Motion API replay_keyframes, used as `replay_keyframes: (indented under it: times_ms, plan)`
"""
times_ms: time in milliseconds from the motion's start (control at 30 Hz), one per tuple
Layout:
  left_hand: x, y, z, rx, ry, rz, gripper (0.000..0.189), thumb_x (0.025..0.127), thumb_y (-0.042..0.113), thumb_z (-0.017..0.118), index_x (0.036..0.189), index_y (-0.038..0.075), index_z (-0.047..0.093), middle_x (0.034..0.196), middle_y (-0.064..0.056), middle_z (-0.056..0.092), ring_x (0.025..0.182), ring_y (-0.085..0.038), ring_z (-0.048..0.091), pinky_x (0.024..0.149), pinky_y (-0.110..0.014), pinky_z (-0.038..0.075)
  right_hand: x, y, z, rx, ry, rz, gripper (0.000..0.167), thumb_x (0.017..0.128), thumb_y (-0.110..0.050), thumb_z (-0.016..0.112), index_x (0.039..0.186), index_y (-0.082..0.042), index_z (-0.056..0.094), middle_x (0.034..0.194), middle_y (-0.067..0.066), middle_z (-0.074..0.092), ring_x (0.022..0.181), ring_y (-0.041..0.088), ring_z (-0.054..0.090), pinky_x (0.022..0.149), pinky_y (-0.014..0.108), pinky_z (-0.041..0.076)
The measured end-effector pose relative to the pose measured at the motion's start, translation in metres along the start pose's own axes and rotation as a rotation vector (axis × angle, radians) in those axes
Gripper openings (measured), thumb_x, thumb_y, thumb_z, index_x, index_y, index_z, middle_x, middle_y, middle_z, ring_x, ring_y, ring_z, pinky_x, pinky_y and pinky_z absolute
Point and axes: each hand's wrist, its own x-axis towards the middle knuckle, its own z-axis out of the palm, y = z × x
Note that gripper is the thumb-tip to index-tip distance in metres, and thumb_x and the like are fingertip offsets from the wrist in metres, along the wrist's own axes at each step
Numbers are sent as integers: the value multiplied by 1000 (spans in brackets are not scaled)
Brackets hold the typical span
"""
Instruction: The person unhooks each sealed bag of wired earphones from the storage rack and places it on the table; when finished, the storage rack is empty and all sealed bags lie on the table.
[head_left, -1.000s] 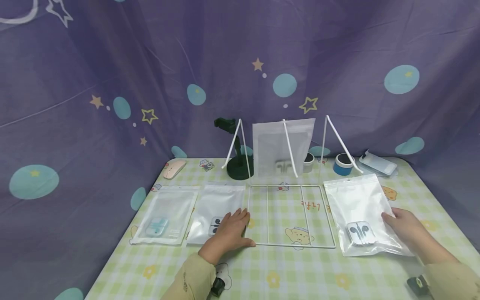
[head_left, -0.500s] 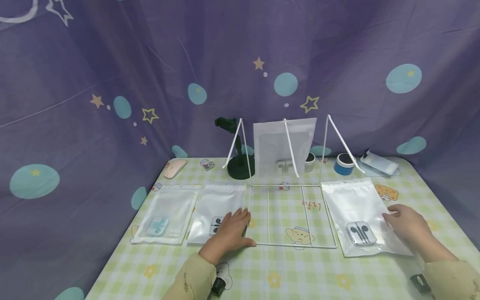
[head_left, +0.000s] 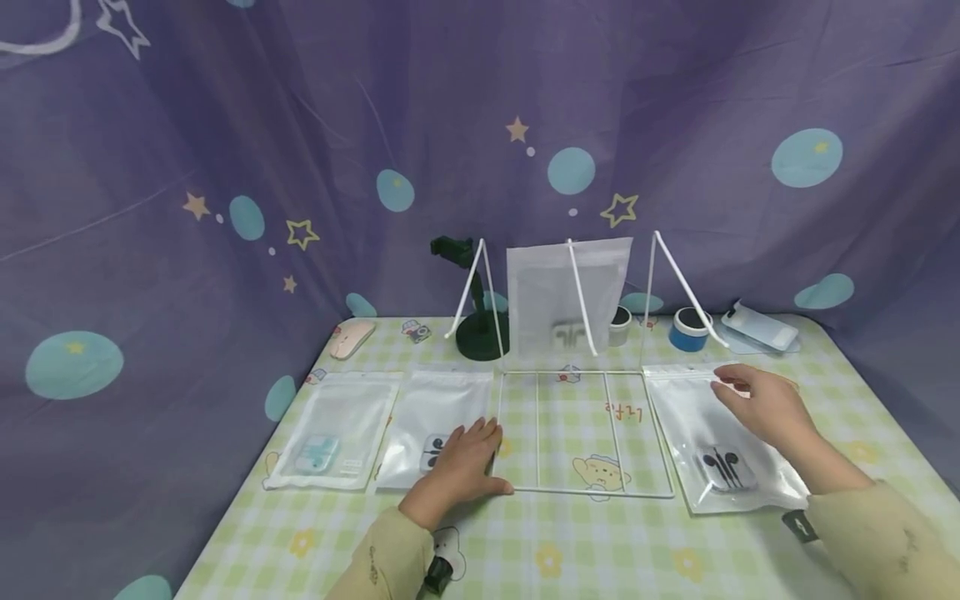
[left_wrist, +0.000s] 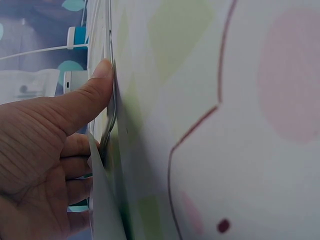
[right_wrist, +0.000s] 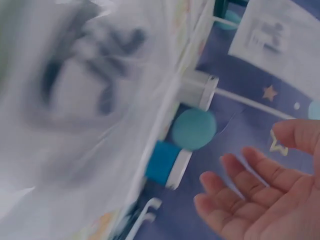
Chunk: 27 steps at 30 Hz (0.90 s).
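My left hand rests with spread fingers at the left front corner of a white wire rack. Its thumb touches the base wire, and the palm overlaps a zip bag of boxed earphones. My right hand hovers over the upper right part of another translucent zip bag, its fingers loosely bent and nothing between them. Inside that bag lies a small clear case of dark earphones. From the rack's middle arm hangs a similar zip bag; the two outer arms carry nothing.
At the far left lies a zip bag with a light-blue item. Along the back stand a pink mouse, a dark green stand, a grey-white jar, a blue jar and a clear phone case.
My right hand has let go of the right bag's side edge and moved up and left toward its top. The bag's top has settled lower. My left hand has stayed put.
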Motion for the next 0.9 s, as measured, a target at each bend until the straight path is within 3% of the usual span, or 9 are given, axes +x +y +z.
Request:
replay_keyframes:
  times_ms: [267, 400, 667, 900]
  plan:
    - [0, -1, 2, 17, 5, 3, 96, 77, 59, 73, 148, 3, 39, 155, -13, 33, 143, -31, 28, 113, -52, 26, 24, -45, 4, 222, -90, -52, 48, 102, -34, 51, 131, 3, 55, 124, 25, 62, 109, 41, 61, 85, 53, 50]
    - [-1, 0, 1, 15, 10, 3, 96, 77, 58, 74, 148, 3, 40, 155, -13, 34, 143, -31, 29, 113, -52, 26, 39, -60, 9, 336, -107, -85, 50, 101, -30, 53, 136, 6, 50, 129, 27, 57, 114, 42, 59, 91, 53, 49]
    - [-2, 2, 1, 3, 1, -10, 95, 77, 58, 74, 148, 4, 40, 155, -13, 34, 144, -30, 28, 113, -52, 26, 64, -75, 19, 447, -169, -103, 62, 100, -25, 57, 146, 9, 33, 145, 30, 39, 130, 46, 42, 102, 56, 40]
    - [-1, 1, 2, -2, 10, -9, 95, 77, 57, 74, 148, 4, 41, 155, -12, 34, 143, -30, 29, 113, -52, 25, 78, -84, 25, 446, -181, -107, 81, 98, -30, 60, 153, 5, 12, 154, 29, 24, 139, 44, 30, 109, 58, 29]
